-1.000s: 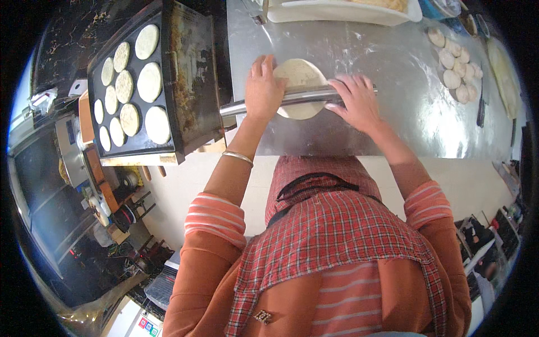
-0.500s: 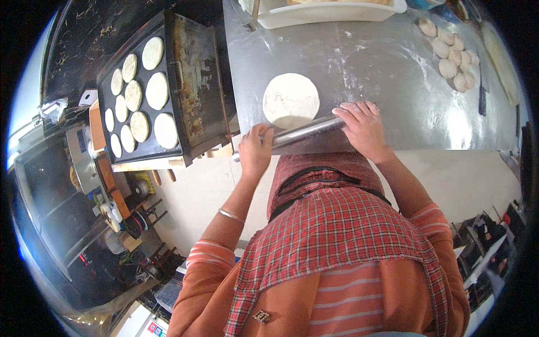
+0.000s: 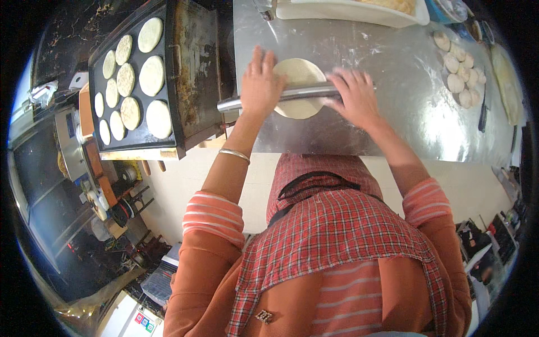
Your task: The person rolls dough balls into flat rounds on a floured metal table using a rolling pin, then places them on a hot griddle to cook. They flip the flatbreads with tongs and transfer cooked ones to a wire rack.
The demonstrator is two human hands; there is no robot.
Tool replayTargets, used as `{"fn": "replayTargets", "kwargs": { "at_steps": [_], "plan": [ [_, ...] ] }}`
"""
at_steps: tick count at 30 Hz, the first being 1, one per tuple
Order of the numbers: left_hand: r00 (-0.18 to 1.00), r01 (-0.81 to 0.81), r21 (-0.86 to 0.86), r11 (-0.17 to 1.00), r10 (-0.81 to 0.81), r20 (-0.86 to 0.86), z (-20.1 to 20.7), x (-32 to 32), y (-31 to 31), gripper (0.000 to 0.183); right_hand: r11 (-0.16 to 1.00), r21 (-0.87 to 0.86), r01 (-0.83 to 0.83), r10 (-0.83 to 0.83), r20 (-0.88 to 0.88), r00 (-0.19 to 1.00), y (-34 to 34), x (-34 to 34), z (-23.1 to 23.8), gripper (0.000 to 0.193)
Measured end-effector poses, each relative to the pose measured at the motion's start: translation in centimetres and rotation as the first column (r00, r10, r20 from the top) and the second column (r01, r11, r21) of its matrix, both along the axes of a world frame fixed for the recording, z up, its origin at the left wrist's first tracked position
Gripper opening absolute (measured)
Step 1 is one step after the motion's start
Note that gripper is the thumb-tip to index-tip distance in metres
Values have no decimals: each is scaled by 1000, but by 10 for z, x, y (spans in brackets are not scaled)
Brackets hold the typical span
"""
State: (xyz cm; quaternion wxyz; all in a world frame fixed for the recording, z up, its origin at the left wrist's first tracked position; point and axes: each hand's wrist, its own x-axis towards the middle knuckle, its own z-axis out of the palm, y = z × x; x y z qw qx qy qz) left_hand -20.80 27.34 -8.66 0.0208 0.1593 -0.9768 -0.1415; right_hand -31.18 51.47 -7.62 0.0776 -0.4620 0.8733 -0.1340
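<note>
A round flat sheet of dough (image 3: 298, 68) lies on the metal worktop, with a metal rolling pin (image 3: 306, 91) lying across its middle. My left hand (image 3: 261, 85) rests palm down over the pin at the dough's left edge, fingers stretched forward and a little blurred. Over the pin at the dough's right edge, my right hand (image 3: 355, 98) lies with its fingers extended and spread. Neither hand wraps round the pin. Its left end sticks out past my left hand; the part under each palm is hidden.
To the left, a black griddle (image 3: 140, 106) holds several flat rounds of dough, some browned. Dough balls (image 3: 456, 66) cluster at the worktop's (image 3: 393, 126) right, near a dark-handled tool (image 3: 483, 115). A white tray (image 3: 353, 12) stands at the far edge.
Both hands have moved forward with the rolling pin, from the dough's near edge to across its middle. The fingers have straightened from their curl round the pin's ends.
</note>
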Motion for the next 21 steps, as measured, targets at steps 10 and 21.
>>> {"fn": "replayTargets", "kwargs": {
  "at_steps": [10,21],
  "plan": [
    [933,163,496,853,-296,203,66,-27,21,32,985,-161,-53,53,-1,999,61,47,34,38],
    [985,-175,-77,982,175,-13,27,102,55,43,975,-216,58,-82,-102,991,48,49,-2,42]
  ]
}}
